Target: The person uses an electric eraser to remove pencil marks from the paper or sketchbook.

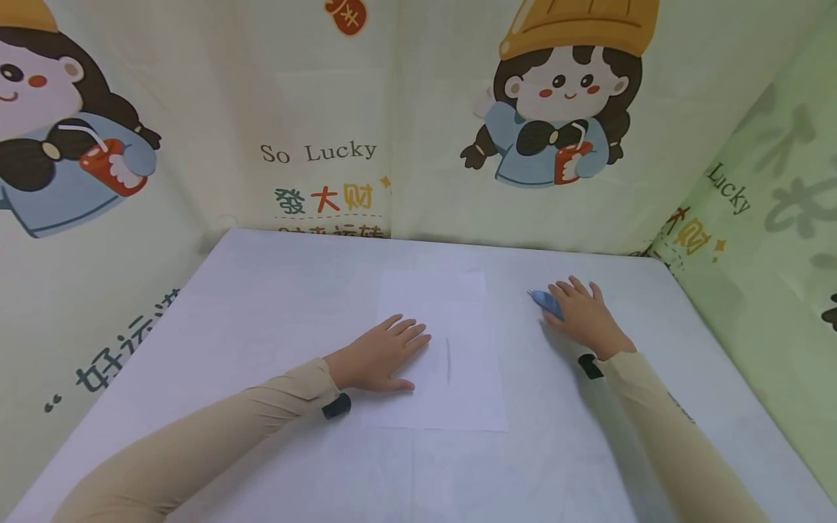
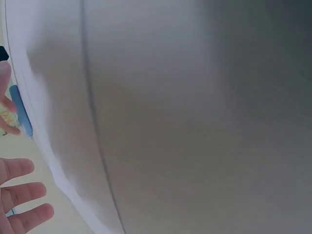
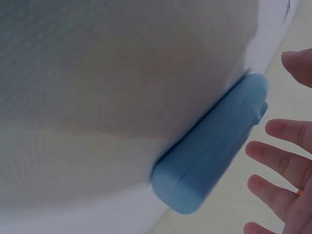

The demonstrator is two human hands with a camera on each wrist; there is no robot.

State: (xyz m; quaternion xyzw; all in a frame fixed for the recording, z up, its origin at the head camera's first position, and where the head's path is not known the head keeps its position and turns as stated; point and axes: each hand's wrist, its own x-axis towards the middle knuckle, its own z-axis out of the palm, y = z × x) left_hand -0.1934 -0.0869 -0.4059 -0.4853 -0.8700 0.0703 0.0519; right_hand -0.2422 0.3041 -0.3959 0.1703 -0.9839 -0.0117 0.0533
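- Blue tool (image 1: 546, 302) on table (image 1: 294, 290), two o'clock of paper (image 1: 431, 298); could skid if brushed.
- Right hand (image 1: 586, 317) at tool's three o'clock, fingers spread, gripping nothing; hasty grasp might fumble.
- Left hand (image 1: 379, 356) spread, empty, paper's nine o'clock side; light pressure could let paper slip.

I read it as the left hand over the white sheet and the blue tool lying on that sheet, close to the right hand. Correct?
Not quite: the blue tool lies off the white sheet, on the table to its right, as the head view shows. The left hand is indeed over the sheet, and the tool close to the right hand.
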